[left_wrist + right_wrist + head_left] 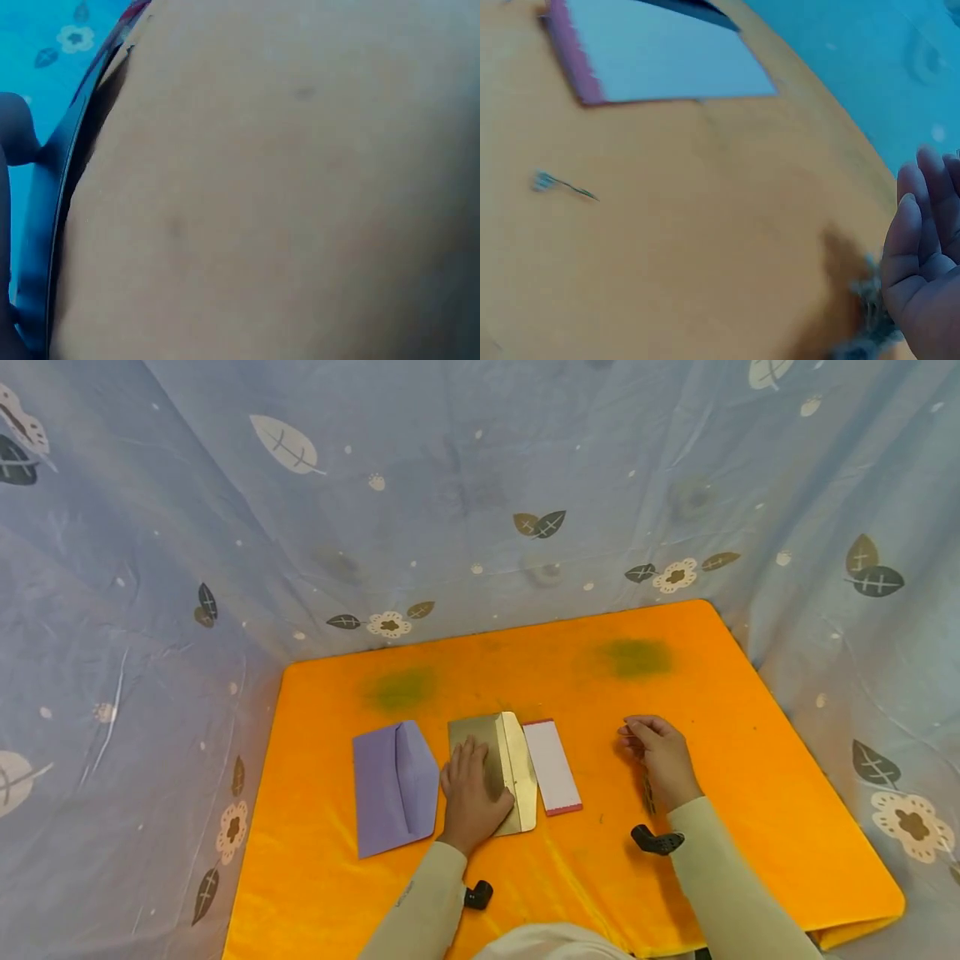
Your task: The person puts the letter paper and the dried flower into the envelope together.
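Rests left hand (pixel 476 797) with fingers extended on gold envelope (pixel 495 757), between purple envelope (pixel 377 793) at 9 o'clock and white card (pixel 552 768) at 3. Pinches dried sprig (pixel 875 315) in right hand (pixel 666 760), farther toward 3 o'clock. Seems early: shows 2 flaps (pixel 521 777) unfolded, sprig outside both envelopes.

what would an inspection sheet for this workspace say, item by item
Surface: orange table cover, wrinkled near the person; two blurry greenish patches toward the far edge.
Job's things: purple envelope, flap open; gold envelope, flap open; white card with red ends, beside the gold flap; greenish sprig.
Clutter: one small loose sprig fragment on the cover.
Left hand: rests on the gold envelope.
Right hand: fingers curled, apparently holding the greenish sprig.
Cables: nothing seen.
Surroundings: pale blue curtain with leaf and flower prints, behind and on both sides.
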A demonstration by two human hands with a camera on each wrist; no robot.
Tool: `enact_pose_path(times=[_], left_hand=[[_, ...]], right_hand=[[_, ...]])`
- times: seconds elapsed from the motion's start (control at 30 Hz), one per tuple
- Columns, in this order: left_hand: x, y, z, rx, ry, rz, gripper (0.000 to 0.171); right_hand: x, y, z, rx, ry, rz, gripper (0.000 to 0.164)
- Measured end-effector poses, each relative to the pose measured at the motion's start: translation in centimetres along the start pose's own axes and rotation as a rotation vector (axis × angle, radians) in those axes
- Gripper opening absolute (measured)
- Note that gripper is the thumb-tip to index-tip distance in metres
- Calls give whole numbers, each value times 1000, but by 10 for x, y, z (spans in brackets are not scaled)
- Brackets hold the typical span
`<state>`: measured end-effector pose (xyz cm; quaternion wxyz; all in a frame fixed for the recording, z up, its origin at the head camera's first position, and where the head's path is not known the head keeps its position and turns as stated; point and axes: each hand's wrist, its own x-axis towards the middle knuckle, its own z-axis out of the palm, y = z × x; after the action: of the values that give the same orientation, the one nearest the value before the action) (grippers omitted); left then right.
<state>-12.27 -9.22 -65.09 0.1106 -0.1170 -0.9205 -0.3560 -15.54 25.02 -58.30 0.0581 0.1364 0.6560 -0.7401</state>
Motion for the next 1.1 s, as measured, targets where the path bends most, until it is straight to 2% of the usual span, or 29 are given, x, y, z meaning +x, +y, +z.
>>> enact_pose_path(times=[0.2, 0.43, 0.57, 0.73, 0.83, 1.0, 1.1], left_hand=[[-2, -3, -1, -76, 31, 36, 67], [-3, -6, -3, -114, 43, 63, 57], [-3, -6, -2, -112, 66, 90, 53], [-3, -4, -3, -127, 83, 105, 51], [-2, -3, -3, -125, 86, 103, 51], [-3, -1, -6, -124, 72, 87, 50], [-3, -1, -6, -129, 62, 76, 50]], right_hand=[[-1, -6, -20, 200, 68, -9, 39], [-3, -7, -32, 206, 155, 0, 39], [-4, -5, -36, 192, 234, 56, 39], [-5, -3, -36, 145, 281, 147, 39], [-4, -3, -35, 87, 277, 172, 45], [-5, -6, -32, -101, 168, 198, 63], [-5, -6, -30, -190, 102, 205, 67]])
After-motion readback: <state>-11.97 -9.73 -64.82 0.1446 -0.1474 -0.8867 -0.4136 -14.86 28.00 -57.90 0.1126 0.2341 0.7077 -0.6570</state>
